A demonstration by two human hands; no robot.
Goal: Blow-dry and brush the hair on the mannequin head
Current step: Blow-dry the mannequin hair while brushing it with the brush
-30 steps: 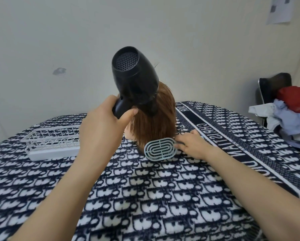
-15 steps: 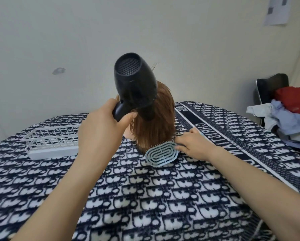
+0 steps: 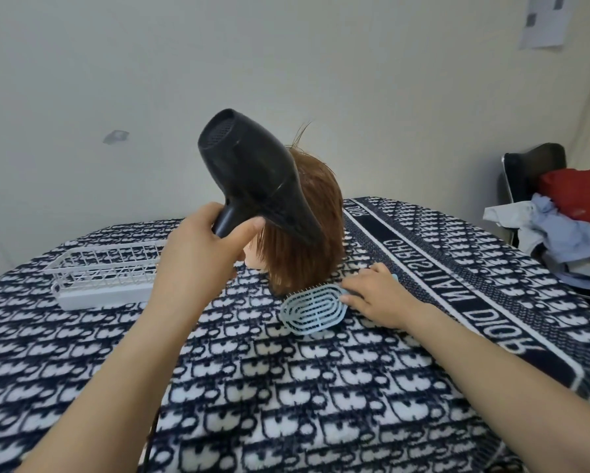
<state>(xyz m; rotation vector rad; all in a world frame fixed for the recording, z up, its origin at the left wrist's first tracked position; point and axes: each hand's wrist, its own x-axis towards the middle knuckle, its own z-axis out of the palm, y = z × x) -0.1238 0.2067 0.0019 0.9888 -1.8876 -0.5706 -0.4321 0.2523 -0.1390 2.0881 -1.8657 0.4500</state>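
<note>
Centrally on the patterned blanket (image 3: 286,387) stands the mannequin head (image 3: 312,249), while the left hand (image 3: 198,257) grips the black hair dryer (image 3: 256,175) by the handle at its 10 o'clock, nozzle aimed at the brown hair, and the right hand (image 3: 377,298) clasps the pale blue brush (image 3: 314,310) at its 5 o'clock, beside the hair ends.

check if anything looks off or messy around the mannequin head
A few stray strands stick up from the crown of the mannequin head's hair, behind the hair dryer, while the rest hangs smooth. At far right, clothes lie heaped on a chair. Nothing looks spilled or broken.
</note>
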